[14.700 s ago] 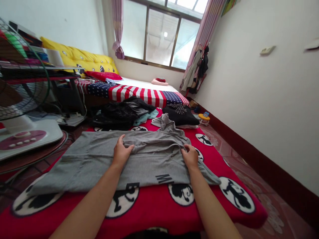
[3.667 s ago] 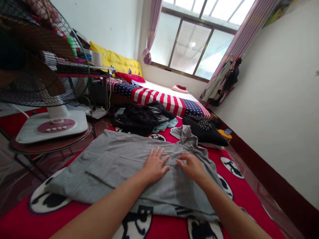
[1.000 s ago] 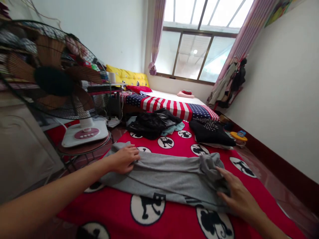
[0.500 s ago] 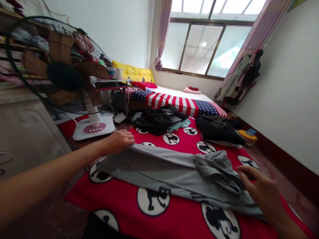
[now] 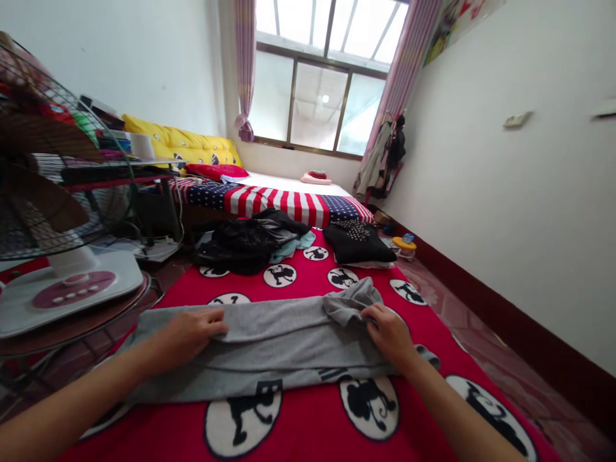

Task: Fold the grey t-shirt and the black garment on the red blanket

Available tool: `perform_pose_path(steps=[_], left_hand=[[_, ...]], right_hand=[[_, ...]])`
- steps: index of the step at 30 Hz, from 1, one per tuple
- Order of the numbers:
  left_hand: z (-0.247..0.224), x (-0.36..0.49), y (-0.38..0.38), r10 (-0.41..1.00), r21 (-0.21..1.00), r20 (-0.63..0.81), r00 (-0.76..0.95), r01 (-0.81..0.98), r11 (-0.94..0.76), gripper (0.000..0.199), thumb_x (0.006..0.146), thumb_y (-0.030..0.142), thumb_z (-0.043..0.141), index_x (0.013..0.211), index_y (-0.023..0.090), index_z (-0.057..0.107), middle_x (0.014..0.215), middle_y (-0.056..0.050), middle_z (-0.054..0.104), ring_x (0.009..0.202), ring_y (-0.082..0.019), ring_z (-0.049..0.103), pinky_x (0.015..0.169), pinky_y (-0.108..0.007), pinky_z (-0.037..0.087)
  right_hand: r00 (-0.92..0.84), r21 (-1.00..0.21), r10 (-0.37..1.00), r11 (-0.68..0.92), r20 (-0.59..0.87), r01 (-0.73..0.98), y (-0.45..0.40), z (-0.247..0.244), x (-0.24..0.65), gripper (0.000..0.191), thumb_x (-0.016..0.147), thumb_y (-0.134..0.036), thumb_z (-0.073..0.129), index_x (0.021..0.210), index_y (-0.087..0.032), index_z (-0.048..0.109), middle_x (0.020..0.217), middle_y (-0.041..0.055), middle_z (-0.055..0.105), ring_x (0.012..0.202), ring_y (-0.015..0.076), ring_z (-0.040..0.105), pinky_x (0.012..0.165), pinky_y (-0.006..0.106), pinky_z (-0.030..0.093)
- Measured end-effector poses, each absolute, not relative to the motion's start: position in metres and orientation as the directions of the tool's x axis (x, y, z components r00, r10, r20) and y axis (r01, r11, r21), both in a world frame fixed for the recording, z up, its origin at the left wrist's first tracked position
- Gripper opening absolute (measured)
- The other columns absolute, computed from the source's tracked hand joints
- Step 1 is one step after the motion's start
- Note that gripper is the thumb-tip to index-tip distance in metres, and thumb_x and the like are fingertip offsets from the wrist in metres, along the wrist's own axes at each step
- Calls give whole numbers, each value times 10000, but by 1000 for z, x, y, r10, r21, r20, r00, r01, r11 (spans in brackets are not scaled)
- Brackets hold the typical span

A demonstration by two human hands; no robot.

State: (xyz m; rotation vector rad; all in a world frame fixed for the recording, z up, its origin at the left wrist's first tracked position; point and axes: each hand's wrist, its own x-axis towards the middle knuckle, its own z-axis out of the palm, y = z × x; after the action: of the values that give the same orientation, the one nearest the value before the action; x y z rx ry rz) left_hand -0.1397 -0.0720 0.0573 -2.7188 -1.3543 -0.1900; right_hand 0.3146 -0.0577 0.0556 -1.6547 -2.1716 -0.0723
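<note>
A grey shirt [image 5: 283, 346] with dark letters along its near edge lies folded into a long strip on a red blanket [image 5: 298, 430] printed with black figures in white circles. My left hand [image 5: 192, 337] rests on the shirt's left part, its fingers curled in and gripping the cloth. At the other end, my right hand [image 5: 389, 330] pinches the bunched sleeve fabric between thumb and fingers. Some of the bunched cloth stands up just beyond that hand, and a bit of grey fabric pokes out to the right of my wrist.
Beyond the shirt lie a heap of black clothes [image 5: 255, 240] and a folded black top [image 5: 359, 244]. An electric fan [image 5: 72, 282] stands at the left on a round stand. Farther back is a bed with a striped, starred cover [image 5: 279, 202]. A white wall [image 5: 481, 192] runs along the right.
My view has turned to the right. My left hand has gone from the shirt's far left corner onto its upper part. My right hand has moved in and taken hold of the bunched sleeve.
</note>
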Motion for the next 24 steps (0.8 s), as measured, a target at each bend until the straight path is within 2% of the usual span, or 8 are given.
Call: perform_pose_path(steps=[5, 10, 12, 14, 17, 19, 21, 24], left_hand=[[86, -148, -78, 831, 91, 206, 517, 835, -542, 349, 796, 106, 411, 987, 236, 673, 1047, -41, 623, 870, -170, 628, 777, -256, 446], [91, -140, -87, 827, 197, -36, 561, 815, -545, 170, 812, 243, 530, 746, 220, 685, 817, -12, 670, 725, -162, 609, 675, -240, 418], [87, -124, -84, 819, 227, -45, 572, 804, -549, 262, 851, 357, 539, 685, 201, 670, 717, -16, 654, 652, -155, 580, 628, -241, 401], [82, -99, -75, 810, 276, 45, 584, 772, -572, 315, 887, 392, 508, 713, 191, 676, 714, -22, 648, 647, -150, 570, 626, -243, 399], [71, -51, -59, 765, 398, 230, 602, 659, -638, 231, 899, 286, 491, 874, 199, 704, 871, -38, 672, 773, -158, 610, 735, -252, 439], [60, -19, -49, 741, 483, 318, 591, 571, -664, 242, 868, 194, 499, 1007, 211, 697, 1019, -53, 667, 912, -174, 623, 839, -267, 455], [46, 8, -40, 745, 570, 376, 551, 496, -655, 313, 849, 151, 500, 1104, 211, 671, 1097, -66, 651, 1005, -185, 613, 908, -285, 454], [27, 34, -29, 800, 722, 413, 436, 378, -579, 355, 873, 235, 528, 1217, 198, 607, 1088, -76, 656, 991, -191, 621, 915, -317, 473]], right_hand=[[-139, -347, 843, 357, 519, 867, -76, 72, 324, 166, 817, -180, 475, 911, -215, 608, 937, 59, 646, 892, 200, 610, 806, 295, 448], [-311, -360, 926, 371, 214, 856, -100, 67, 324, 154, 825, -283, 537, 773, -234, 673, 794, 22, 684, 740, 183, 620, 665, 272, 429], [-263, -396, 945, 320, 193, 861, -97, 67, 325, 242, 847, -362, 540, 700, -223, 673, 710, 21, 677, 665, 173, 606, 608, 267, 406], [-128, -460, 945, 261, 300, 849, -86, 69, 328, 306, 872, -415, 510, 705, -211, 666, 682, 27, 670, 635, 170, 598, 598, 271, 405], [16, -509, 915, 210, 403, 835, -63, 72, 329, 266, 852, -429, 536, 817, -201, 669, 790, 43, 695, 717, 189, 630, 681, 290, 450], [-25, -513, 928, 227, 371, 828, -53, 70, 325, 293, 801, -423, 608, 975, -194, 666, 938, 66, 704, 853, 220, 649, 775, 319, 476], [-152, -505, 939, 298, 310, 810, -50, 63, 317, 473, 758, -382, 671, 1185, -191, 603, 1070, 86, 682, 976, 239, 637, 855, 349, 480], [-332, -430, 900, 427, 281, 795, -59, 51, 298, 497, 795, -242, 629, 1286, -219, 548, 1146, 88, 650, 1021, 233, 619, 887, 362, 476]])
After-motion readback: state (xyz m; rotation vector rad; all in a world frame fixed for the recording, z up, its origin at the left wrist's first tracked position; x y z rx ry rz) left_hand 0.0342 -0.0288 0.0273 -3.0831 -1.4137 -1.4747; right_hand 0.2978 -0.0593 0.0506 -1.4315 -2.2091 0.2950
